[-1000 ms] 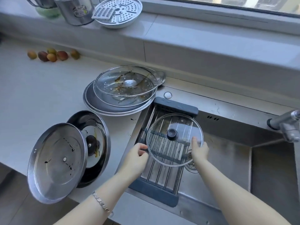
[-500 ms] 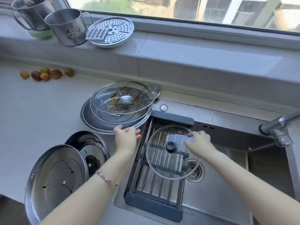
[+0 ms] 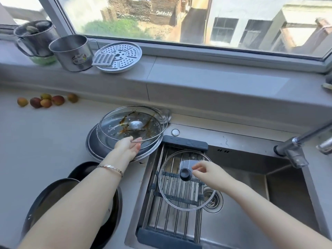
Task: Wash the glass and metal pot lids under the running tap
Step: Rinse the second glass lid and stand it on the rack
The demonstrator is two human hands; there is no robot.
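The dirty glass lid (image 3: 133, 125), streaked brown and beaded with drops, sits slightly tilted on a metal lid (image 3: 100, 150) on the counter, just left of the sink (image 3: 260, 221). The left hand (image 3: 128, 146) is at its near rim, fingers fairly straight and slipped under the edge; whether the thumb nips the rim I cannot tell. A second glass lid (image 3: 186, 193), which looks clear, lies knob-up on the rack (image 3: 161, 232) across the sink's left side. The right hand (image 3: 210, 174) hovers over it, fingers loosely spread beside the knob (image 3: 186, 174), gripping nothing.

So I'd say one lid looks done and set to drain, and the streaked one is next. Beneath it the metal lid waits, and two more dark metal lids (image 3: 111, 203) lie at the lower left, mostly hidden by the left arm. That leaves most of the pile unwashed.

The tap (image 3: 296, 150) juts in from the right; I see no water falling from it. Some fruit (image 3: 45, 101) lies further back on the counter, with mugs (image 3: 71, 53) and a steamer plate (image 3: 124, 56) on the sill.
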